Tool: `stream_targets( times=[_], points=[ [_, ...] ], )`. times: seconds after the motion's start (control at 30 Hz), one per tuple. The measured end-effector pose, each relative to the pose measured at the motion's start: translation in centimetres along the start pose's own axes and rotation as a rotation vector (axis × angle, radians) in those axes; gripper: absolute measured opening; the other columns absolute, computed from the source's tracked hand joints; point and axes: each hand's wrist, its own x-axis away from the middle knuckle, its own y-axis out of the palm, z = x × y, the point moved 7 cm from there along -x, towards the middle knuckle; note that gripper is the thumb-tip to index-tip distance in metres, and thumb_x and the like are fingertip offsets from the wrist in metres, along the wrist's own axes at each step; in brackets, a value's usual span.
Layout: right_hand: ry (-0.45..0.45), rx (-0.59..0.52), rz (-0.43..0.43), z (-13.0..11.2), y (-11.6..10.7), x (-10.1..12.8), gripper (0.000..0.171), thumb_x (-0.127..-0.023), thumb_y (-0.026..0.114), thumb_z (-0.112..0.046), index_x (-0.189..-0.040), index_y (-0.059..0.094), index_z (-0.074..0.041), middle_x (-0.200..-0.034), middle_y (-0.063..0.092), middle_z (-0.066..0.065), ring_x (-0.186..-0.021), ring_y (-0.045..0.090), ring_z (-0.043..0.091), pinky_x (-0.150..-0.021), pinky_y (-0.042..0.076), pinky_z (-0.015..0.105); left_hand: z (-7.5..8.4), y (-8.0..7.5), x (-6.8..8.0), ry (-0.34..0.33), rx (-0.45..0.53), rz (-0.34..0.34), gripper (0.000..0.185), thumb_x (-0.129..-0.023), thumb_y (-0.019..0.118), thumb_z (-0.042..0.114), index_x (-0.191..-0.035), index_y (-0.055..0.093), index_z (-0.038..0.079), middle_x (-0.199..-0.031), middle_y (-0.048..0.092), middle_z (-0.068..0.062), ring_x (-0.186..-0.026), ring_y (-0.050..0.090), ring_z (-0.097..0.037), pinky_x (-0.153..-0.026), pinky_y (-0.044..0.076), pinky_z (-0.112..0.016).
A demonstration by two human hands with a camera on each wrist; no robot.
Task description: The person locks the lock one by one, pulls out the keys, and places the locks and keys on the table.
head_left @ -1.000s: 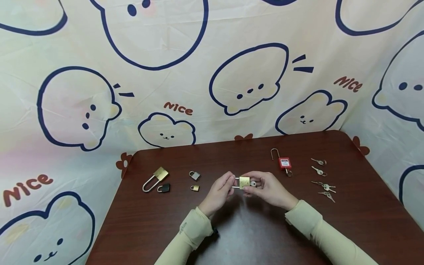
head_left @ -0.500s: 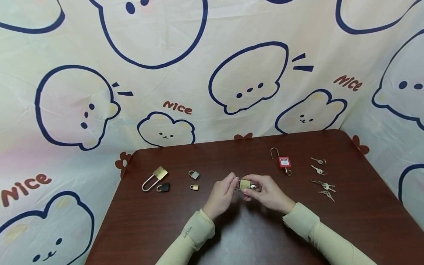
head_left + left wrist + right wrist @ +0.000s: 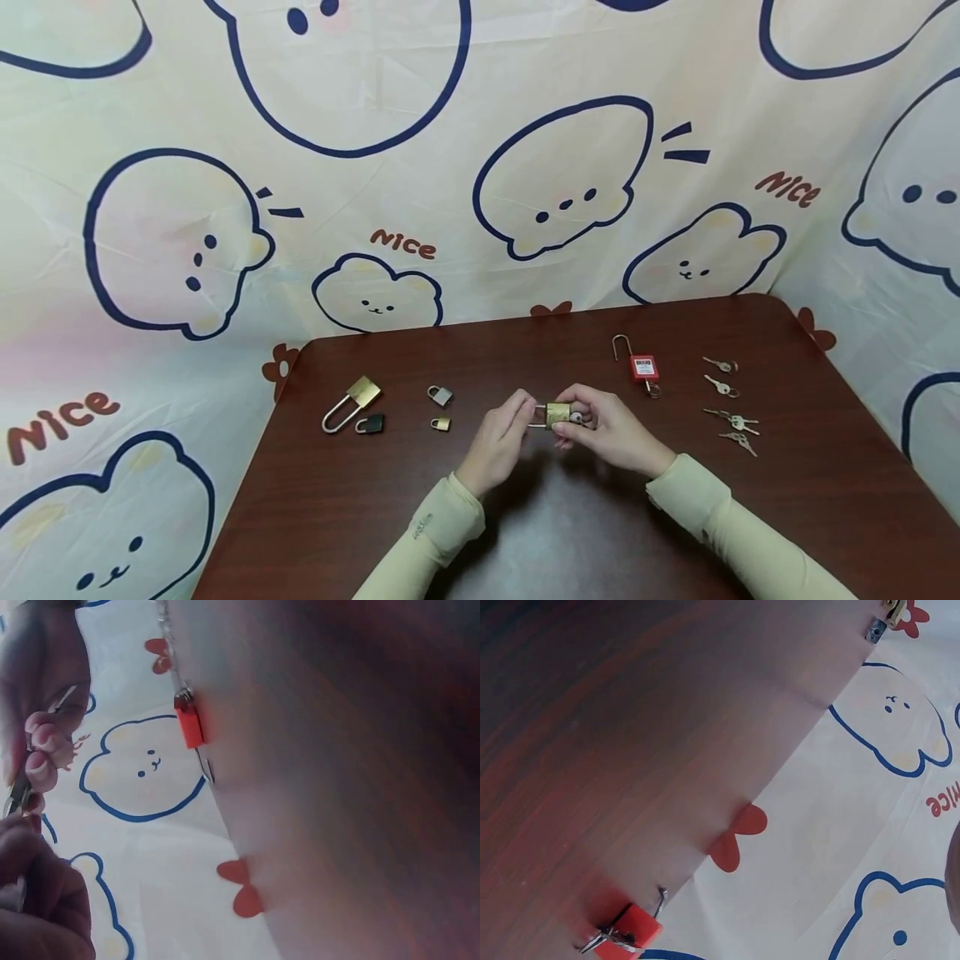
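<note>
Hands met over the middle of the dark worktop (image 3: 570, 533) in the head view: the left hand (image 3: 501, 439) pinched the shackle end of a small brass padlock (image 3: 556, 413), held just above the surface, while the right hand (image 3: 609, 429) curled round the lock's body and a key (image 3: 576, 417) at its end. To the left lay a long-shackle brass padlock (image 3: 351, 402); to the right, a red padlock (image 3: 643, 367) and loose keys (image 3: 731, 405).

From the left wrist, fingertips (image 3: 41, 754) of both hands closed on thin metal; the red padlock lay at the worktop's edge.

From the right wrist, only worktop, red padlock and patterned cloth (image 3: 855, 847) showed; that grip was out of frame.
</note>
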Motion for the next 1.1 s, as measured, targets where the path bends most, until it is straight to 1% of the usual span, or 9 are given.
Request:
stream_targets(
  times=[0.1, 0.17, 0.23, 0.3, 0.4, 0.47, 0.57, 0.8, 1.1],
  points=[
    [0.025, 0.002, 0.009, 0.3, -0.3, 0.1, 0.024, -0.097, 0.072, -0.005, -0.118, 0.061, -0.001, -0.098, 0.074, 0.025, -0.081, 0.076, 0.036, -0.074, 0.063, 0.046, -0.9, 0.4, 0.1, -0.095, 0.177, -0.052, 0.039, -0.115, 0.035, 0.029, -0.101, 0.055, -0.001, -0.058, 0.048, -0.016, -0.044, 0.04, -0.005, -0.041, 0.036, -0.022],
    [0.032, -0.003, 0.014, 0.4, -0.3, 0.2, 0.024, -0.097, 0.072, -0.005, -0.119, 0.062, -0.001, -0.099, 0.074, 0.022, -0.082, 0.077, 0.034, -0.074, 0.063, 0.045, -1.3, 0.5, 0.2, -0.118, 0.203, -0.068, 0.042, -0.115, 0.035, 0.028, -0.098, 0.055, -0.005, -0.056, 0.046, -0.012, -0.043, 0.04, -0.005, -0.041, 0.035, -0.022],
    [0.032, -0.006, 0.017, 0.4, -0.3, 0.2, 0.023, -0.098, 0.07, -0.006, -0.119, 0.062, -0.001, -0.098, 0.074, 0.019, -0.081, 0.077, 0.028, -0.074, 0.063, 0.043, -1.4, 0.6, 0.2, -0.105, 0.157, -0.063, 0.042, -0.115, 0.037, 0.027, -0.092, 0.055, -0.004, -0.058, 0.047, -0.006, -0.046, 0.041, -0.005, -0.045, 0.035, -0.021],
    [0.022, -0.017, 0.018, 0.3, -0.3, 0.3, 0.021, -0.1, 0.068, -0.007, -0.119, 0.063, 0.0, -0.096, 0.073, 0.019, -0.079, 0.077, 0.024, -0.073, 0.064, 0.042, -1.3, 0.5, 0.2, -0.065, 0.068, -0.047, 0.041, -0.114, 0.039, 0.025, -0.087, 0.055, -0.001, -0.06, 0.047, 0.0, -0.05, 0.042, -0.003, -0.05, 0.037, -0.02],
    [0.006, -0.031, 0.02, 0.1, -0.2, 0.3, 0.018, -0.102, 0.065, -0.007, -0.117, 0.063, 0.002, -0.093, 0.073, 0.019, -0.076, 0.076, 0.028, -0.071, 0.064, 0.039, -0.9, 0.5, 0.3, -0.007, -0.041, -0.011, 0.037, -0.114, 0.041, 0.022, -0.085, 0.053, 0.002, -0.061, 0.045, 0.006, -0.053, 0.042, -0.001, -0.053, 0.037, -0.019],
    [-0.003, -0.036, 0.025, 0.0, -0.1, 0.2, 0.017, -0.102, 0.065, -0.006, -0.116, 0.064, 0.002, -0.091, 0.074, 0.019, -0.075, 0.075, 0.033, -0.069, 0.064, 0.038, -0.7, 0.5, 0.3, 0.018, -0.081, 0.011, 0.036, -0.114, 0.041, 0.021, -0.085, 0.052, 0.002, -0.06, 0.043, 0.008, -0.052, 0.041, 0.0, -0.052, 0.038, -0.019],
    [-0.012, -0.036, 0.034, -0.1, -0.1, 0.2, 0.017, -0.101, 0.066, -0.006, -0.115, 0.064, 0.001, -0.089, 0.074, 0.018, -0.073, 0.074, 0.037, -0.068, 0.064, 0.039, -0.5, 0.5, 0.3, 0.025, -0.083, 0.029, 0.035, -0.114, 0.041, 0.02, -0.085, 0.052, 0.004, -0.058, 0.043, 0.006, -0.051, 0.041, 0.001, -0.051, 0.038, -0.019],
    [-0.038, 0.009, 0.045, 0.0, -0.1, 0.3, 0.015, -0.098, 0.07, -0.007, -0.112, 0.068, -0.002, -0.084, 0.075, 0.012, -0.069, 0.074, 0.02, -0.067, 0.063, 0.037, -0.4, 0.8, 0.4, 0.013, -0.117, 0.017, 0.036, -0.113, 0.041, 0.022, -0.084, 0.053, 0.005, -0.06, 0.041, 0.007, -0.052, 0.038, 0.0, -0.053, 0.034, -0.018],
    [-0.027, 0.04, 0.025, 0.3, 0.3, 0.0, 0.013, -0.097, 0.072, -0.006, -0.109, 0.07, -0.002, -0.083, 0.075, 0.01, -0.068, 0.073, 0.015, -0.067, 0.063, 0.035, -0.9, 1.6, 0.4, -0.007, -0.183, -0.011, 0.037, -0.113, 0.041, 0.026, -0.086, 0.054, 0.006, -0.062, 0.043, 0.01, -0.053, 0.04, 0.001, -0.053, 0.034, -0.017]
  ],
)
